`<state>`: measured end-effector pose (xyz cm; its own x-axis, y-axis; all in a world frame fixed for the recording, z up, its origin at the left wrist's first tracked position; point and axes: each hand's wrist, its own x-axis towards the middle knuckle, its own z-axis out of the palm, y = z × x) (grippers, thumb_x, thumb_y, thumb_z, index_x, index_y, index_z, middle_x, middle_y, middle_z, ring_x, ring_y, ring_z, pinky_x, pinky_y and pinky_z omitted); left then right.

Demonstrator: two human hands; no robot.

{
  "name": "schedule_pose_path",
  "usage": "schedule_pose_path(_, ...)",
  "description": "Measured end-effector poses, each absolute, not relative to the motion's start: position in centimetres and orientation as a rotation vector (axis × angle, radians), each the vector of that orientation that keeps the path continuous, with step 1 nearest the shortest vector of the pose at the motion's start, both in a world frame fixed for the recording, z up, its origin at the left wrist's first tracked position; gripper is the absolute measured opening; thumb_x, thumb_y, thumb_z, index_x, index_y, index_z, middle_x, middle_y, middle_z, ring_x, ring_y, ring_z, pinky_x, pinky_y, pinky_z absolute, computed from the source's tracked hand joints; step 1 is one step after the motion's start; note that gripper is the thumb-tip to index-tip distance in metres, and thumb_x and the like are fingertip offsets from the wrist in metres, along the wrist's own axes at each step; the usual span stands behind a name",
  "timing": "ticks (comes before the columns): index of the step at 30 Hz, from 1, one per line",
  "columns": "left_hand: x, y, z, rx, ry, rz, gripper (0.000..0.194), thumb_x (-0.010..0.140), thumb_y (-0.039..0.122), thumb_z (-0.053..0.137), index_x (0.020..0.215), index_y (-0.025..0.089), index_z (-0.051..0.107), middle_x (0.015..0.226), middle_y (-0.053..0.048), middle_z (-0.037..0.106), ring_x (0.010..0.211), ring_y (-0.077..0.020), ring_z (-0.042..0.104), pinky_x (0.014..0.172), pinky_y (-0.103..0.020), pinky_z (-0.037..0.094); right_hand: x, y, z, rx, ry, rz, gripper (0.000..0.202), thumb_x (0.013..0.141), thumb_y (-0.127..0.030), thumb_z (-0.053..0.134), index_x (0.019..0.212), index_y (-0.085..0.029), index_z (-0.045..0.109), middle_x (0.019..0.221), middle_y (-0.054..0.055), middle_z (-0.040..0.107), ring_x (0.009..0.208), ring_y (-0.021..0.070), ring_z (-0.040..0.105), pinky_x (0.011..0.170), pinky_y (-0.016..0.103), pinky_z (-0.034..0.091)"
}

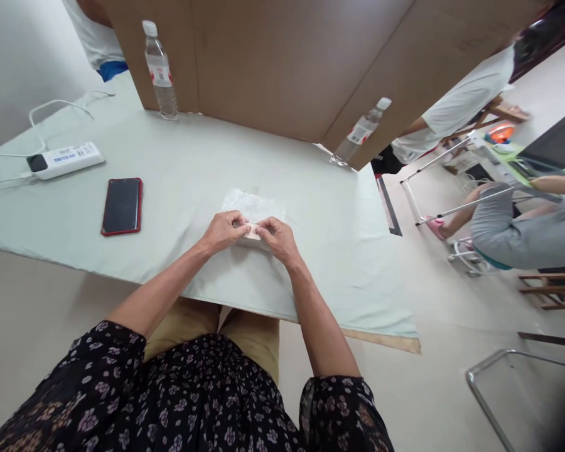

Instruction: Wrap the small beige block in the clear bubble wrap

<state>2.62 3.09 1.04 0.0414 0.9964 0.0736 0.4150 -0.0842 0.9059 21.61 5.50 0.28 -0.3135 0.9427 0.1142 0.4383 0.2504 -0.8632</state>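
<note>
My left hand (223,230) and my right hand (277,238) meet at the middle of the pale green table (179,163). Together they pinch a small beige piece (253,232) between the fingertips. The piece is mostly hidden by my fingers, so I cannot tell what it is. A crinkled clear plastic bag (253,206) lies flat on the table just beyond my hands, touching the piece.
A red-cased phone (122,205) lies to the left, with a white power strip (66,159) and cables further left. Two water bottles (160,70) (360,132) stand by a brown cardboard screen (287,63). Other people sit at the right near chairs.
</note>
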Motion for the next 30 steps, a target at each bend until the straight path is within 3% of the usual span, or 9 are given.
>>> schedule_pose_path(6,2.9,1.4,0.6,1.607,1.455,1.084,0.017,0.074,0.035,0.062,0.068,0.019,0.061,0.076,-0.002,0.072,0.072,-0.0154,0.060,0.069,-0.028,0.045,21.3,3.1,0.0,-1.218,-1.826,0.917,0.017,0.083,-0.038,0.059,0.078,-0.023,0.064,0.080,0.000,0.071,0.079,0.0172,0.064,0.080,0.030,0.049)
schedule_pose_path(21,3.6,0.3,1.1,1.687,1.493,1.048,0.017,0.078,0.032,0.062,0.068,0.018,0.060,0.070,0.001,0.067,0.067,-0.0136,0.057,0.066,-0.027,0.045,21.8,1.0,-0.3,-1.257,-1.758,0.856,0.019,0.087,-0.041,0.058,0.082,-0.024,0.063,0.083,0.001,0.071,0.081,0.0187,0.065,0.083,0.033,0.052)
schedule_pose_path(30,3.9,-0.1,1.1,1.770,1.491,1.007,0.018,0.080,0.034,0.059,0.070,0.019,0.058,0.069,0.001,0.064,0.066,-0.0136,0.056,0.065,-0.027,0.043,22.0,0.9,-0.5,-1.244,-1.782,0.878,0.013,0.084,-0.034,0.057,0.083,-0.023,0.063,0.084,0.001,0.072,0.084,0.0193,0.067,0.083,0.033,0.052)
